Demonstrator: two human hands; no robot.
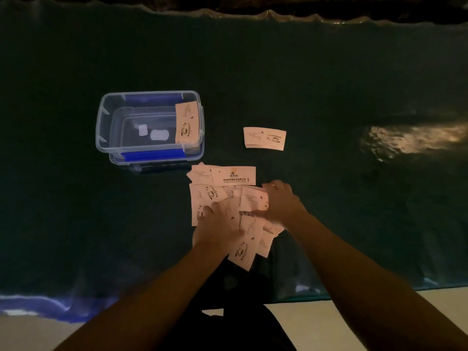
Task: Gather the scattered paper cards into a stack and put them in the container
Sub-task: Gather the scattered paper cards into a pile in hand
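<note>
Several pale paper cards (229, 183) with coffee-cup prints lie scattered and overlapping on a dark green cloth near the front middle. My left hand (217, 224) rests flat on the pile's left part, fingers spread over the cards. My right hand (281, 200) presses on the pile's right side, its fingers curled around a card's edge (253, 200). A neat small stack of cards (264, 138) lies apart, further back to the right. A clear plastic container (106, 127) with blue handles stands at the left; one card (187, 122) leans against its inner right wall.
The dark green cloth (329, 84) covers the table to a wrinkled far edge. A bright light patch (415, 139) shines on the cloth at the right. The cloth's front edge hangs over pale floor (316, 315). Two small white labels (154, 133) show on the container's bottom.
</note>
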